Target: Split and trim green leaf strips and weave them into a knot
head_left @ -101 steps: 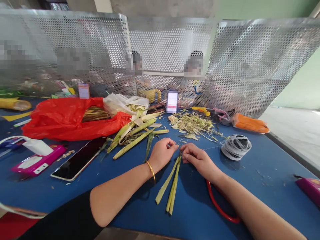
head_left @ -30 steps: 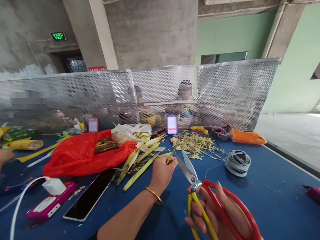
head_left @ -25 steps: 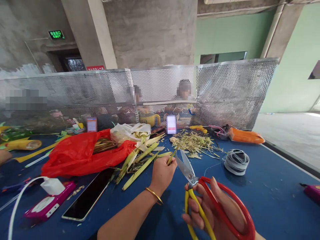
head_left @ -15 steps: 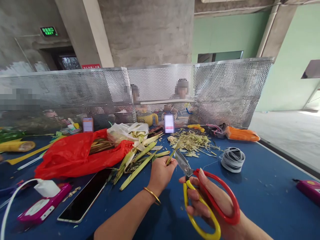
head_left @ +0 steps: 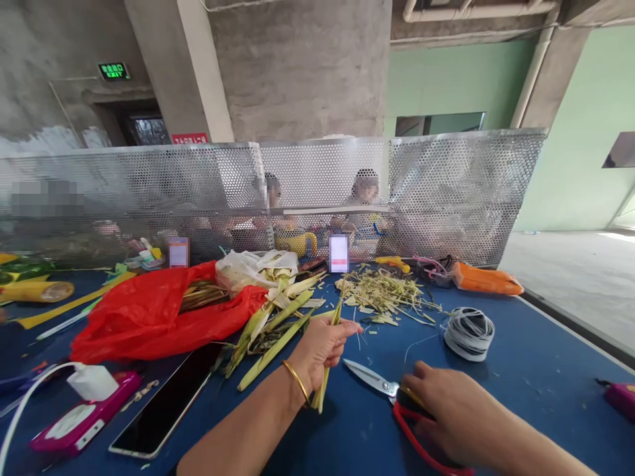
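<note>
My left hand (head_left: 317, 350), with a gold bangle at its wrist, is closed around a narrow bundle of pale green husk strips (head_left: 321, 390). The bundle sticks out above and below the fist. Its thumb and forefinger point right, near a thin thread hanging over the table. Lower right, my right hand (head_left: 451, 403) is curled over the handles of the scissors (head_left: 374, 380), which have one red and one yellow loop. The blades lie low over the table, pointing left and looking closed. The fingers are partly hidden and slightly blurred.
Husk leaves (head_left: 272, 330) lie left beside a red plastic bag (head_left: 149, 324) and a phone (head_left: 169, 403). Behind my hands is a pile of trimmings (head_left: 387, 291). A grey thread spool (head_left: 469, 334) stands right. A perforated metal screen (head_left: 322, 172) crosses the back, people behind it.
The scissors have dropped toward the table, turned leftward, and their blades have come together. My left hand has rotated, so the husk bundle now stands upright in the fist.
</note>
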Available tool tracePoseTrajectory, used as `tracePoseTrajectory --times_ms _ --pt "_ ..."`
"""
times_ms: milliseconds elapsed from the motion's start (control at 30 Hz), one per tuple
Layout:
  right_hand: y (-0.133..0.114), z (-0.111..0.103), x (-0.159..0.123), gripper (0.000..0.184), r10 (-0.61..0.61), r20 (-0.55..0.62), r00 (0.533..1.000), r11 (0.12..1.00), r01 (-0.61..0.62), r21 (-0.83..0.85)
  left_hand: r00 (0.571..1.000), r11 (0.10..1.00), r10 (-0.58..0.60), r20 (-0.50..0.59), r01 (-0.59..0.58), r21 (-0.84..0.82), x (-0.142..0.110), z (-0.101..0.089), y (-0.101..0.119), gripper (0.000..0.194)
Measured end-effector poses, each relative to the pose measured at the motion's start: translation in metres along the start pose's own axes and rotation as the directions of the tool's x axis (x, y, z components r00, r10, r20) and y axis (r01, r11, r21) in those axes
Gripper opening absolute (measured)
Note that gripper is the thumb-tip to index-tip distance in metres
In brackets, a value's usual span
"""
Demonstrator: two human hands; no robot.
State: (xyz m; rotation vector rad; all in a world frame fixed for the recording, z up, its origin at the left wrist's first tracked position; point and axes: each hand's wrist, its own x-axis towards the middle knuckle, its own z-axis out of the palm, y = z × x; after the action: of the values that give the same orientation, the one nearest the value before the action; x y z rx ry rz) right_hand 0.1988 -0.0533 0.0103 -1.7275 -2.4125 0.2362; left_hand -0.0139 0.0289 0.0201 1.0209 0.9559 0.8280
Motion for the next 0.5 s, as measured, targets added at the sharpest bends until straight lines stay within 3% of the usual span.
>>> tracePoseTrajectory --times_ms 67,100,167,233,300,333,367,400,467,500 --pt "-0.004 -0.009 0.020 0.002 -0.001 -0.074 0.997 0.966 0.020 0.256 1.000 0.998 -0.017 0.002 0.017 -0.064 0.001 0.004 0.001 0.034" --pt "-0.008 -0.011 0.033 0.011 0.043 -0.091 0.995 0.879 0.006 0.478 1.000 0.996 -0.018 -0.006 0.018 -0.091 0.001 0.006 0.001 0.034" --pt "-0.018 -0.008 0.058 0.030 0.125 0.011 0.992 0.603 -0.085 0.794 0.999 0.992 -0.009 -0.034 0.005 -0.129 0.002 0.009 0.000 0.035" --pt "-0.028 0.002 0.080 0.041 0.099 0.124 0.987 0.424 -0.154 0.892 0.999 0.991 -0.015 -0.046 0.008 -0.135 0.004 0.009 -0.002 0.037" --pt "-0.031 0.012 0.095 0.045 0.063 0.141 0.988 0.307 -0.153 0.939 0.998 0.990 -0.026 -0.048 0.019 -0.138 0.006 0.004 -0.003 0.040" --pt "-0.028 0.016 0.101 0.044 0.062 0.118 0.991 0.308 -0.132 0.942 0.999 0.989 -0.028 -0.045 0.021 -0.147 0.008 0.000 -0.004 0.041" --pt "-0.022 0.018 0.105 0.043 0.086 0.069 0.994 0.372 -0.096 0.923 0.999 0.986 -0.029 -0.037 0.023 -0.163 0.009 -0.004 -0.004 0.040" --pt "-0.014 0.018 0.108 0.040 0.121 0.007 0.993 0.471 -0.064 0.880 0.999 0.981 -0.035 -0.017 0.031 -0.190 0.011 -0.008 -0.004 0.039" --pt "0.006 0.013 0.110 0.036 0.199 -0.219 0.955 0.770 -0.014 0.637 0.995 0.958 -0.075 0.068 0.091 -0.271 0.014 -0.015 -0.004 0.034" --pt "0.016 0.010 0.110 0.029 0.221 -0.279 0.935 0.818 -0.023 0.574 0.987 0.939 -0.106 0.121 0.140 -0.314 0.015 -0.017 -0.004 0.031"
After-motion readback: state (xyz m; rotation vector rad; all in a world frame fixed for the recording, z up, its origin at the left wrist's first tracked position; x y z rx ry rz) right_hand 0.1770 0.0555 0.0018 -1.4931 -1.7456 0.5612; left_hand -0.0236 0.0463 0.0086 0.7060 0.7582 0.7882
